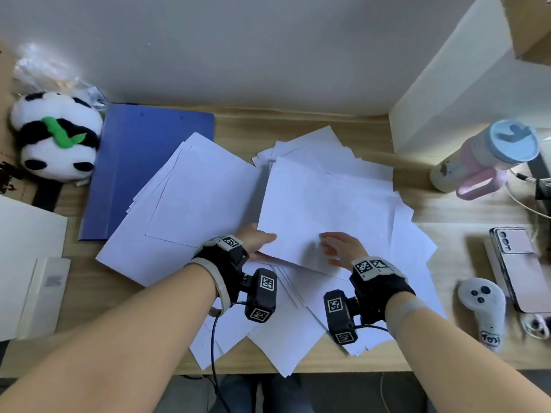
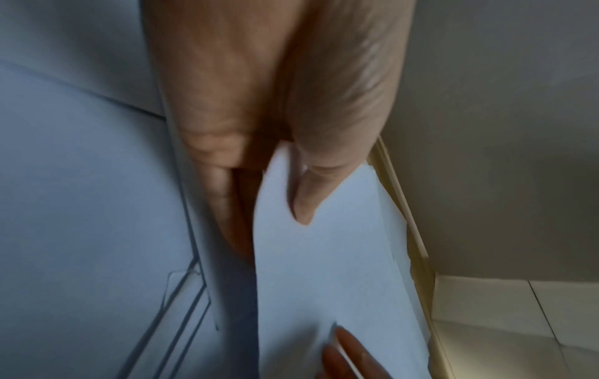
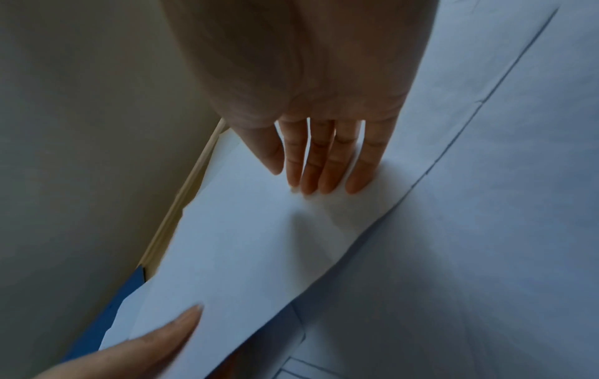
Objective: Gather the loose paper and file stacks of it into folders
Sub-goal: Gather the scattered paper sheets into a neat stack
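Loose white paper [image 1: 185, 204] lies scattered in overlapping sheets across the wooden desk [image 1: 462, 210]. A closed blue folder [image 1: 143, 162] lies at the back left, partly under the sheets. My left hand [image 1: 265, 242] pinches the near left corner of the top sheet [image 1: 328, 204]. In the left wrist view the left hand [image 2: 269, 223] has its thumb on top of the sheet [image 2: 324, 269] and its fingers beneath. My right hand [image 1: 331, 245] rests flat on the same sheet. In the right wrist view my right hand [image 3: 311, 179] shows straight fingers on the sheet [image 3: 243, 243].
A panda plush [image 1: 56, 135] sits at the far left beside the folder. A white box [image 1: 29, 263] lies at the left front. At the right are a bottle [image 1: 489, 156], a phone [image 1: 518, 263] and a controller [image 1: 483, 308]. A white partition [image 1: 447, 99] stands at the back right.
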